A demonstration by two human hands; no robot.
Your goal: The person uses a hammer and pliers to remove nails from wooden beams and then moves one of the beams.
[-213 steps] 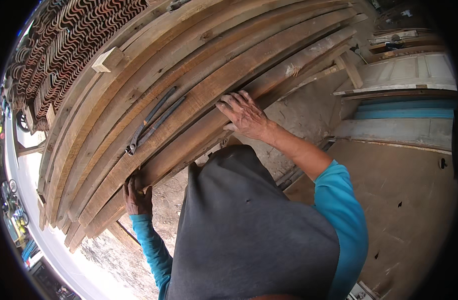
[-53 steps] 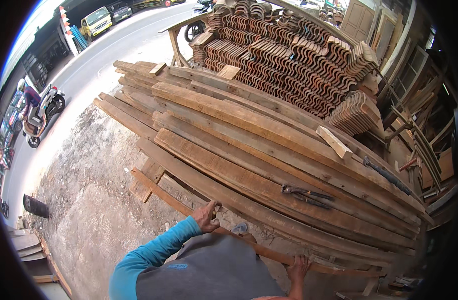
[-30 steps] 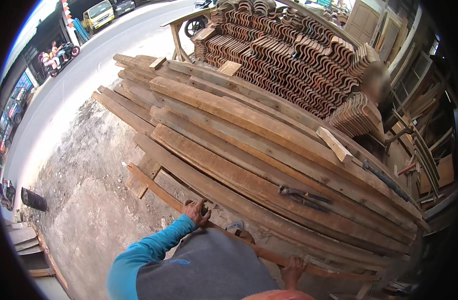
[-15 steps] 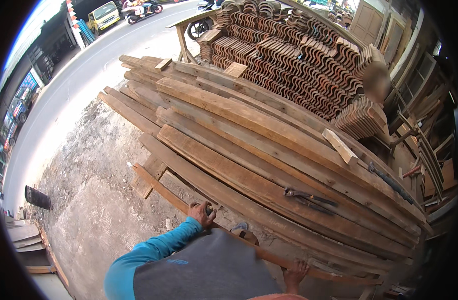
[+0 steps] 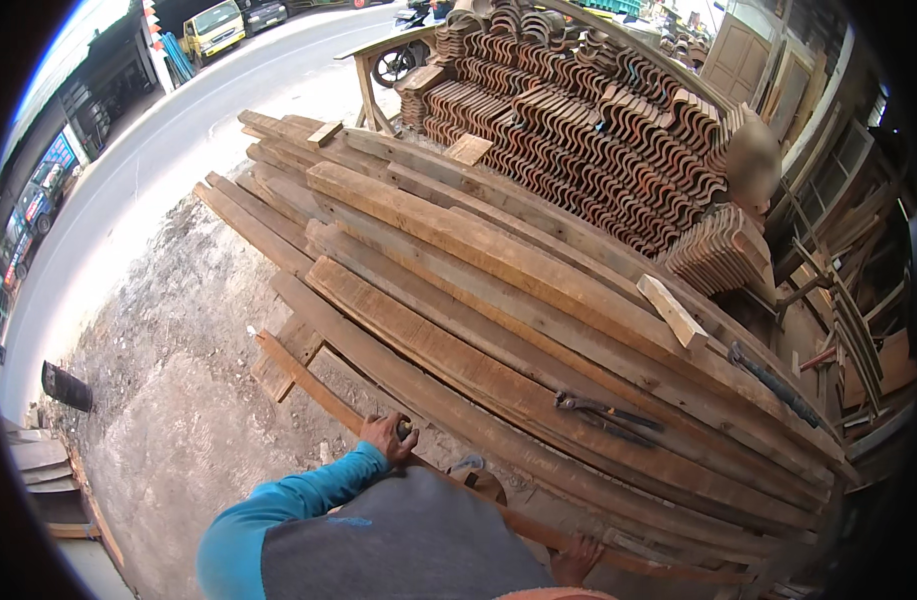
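Note:
A long, narrow reddish-brown plank (image 5: 318, 388) lies slantwise across the front of my body. At its middle, my left hand (image 5: 381, 438) is closed round a small, dark, rounded object (image 5: 404, 429), whose kind I cannot make out. Farther right along the same plank, my right hand (image 5: 576, 560) grips it with the fingers over its edge. Just beyond the plank are several thick, long wooden beams (image 5: 428, 345) laid side by side. Pincers with long dark handles (image 5: 608, 412) rest on the beams.
A short wood block (image 5: 673, 311) and a long dark tool (image 5: 773, 385) lie on the beams at right. Stacked curved roof tiles (image 5: 578, 130) rise behind. A black container (image 5: 66, 387) stands on the dirt at left. A road (image 5: 228, 85) runs beyond.
My left hand and the plank appear slightly farther left and lower, as the whole view has shifted a little. My grip looks the same. The motorbike riders on the road have left the view.

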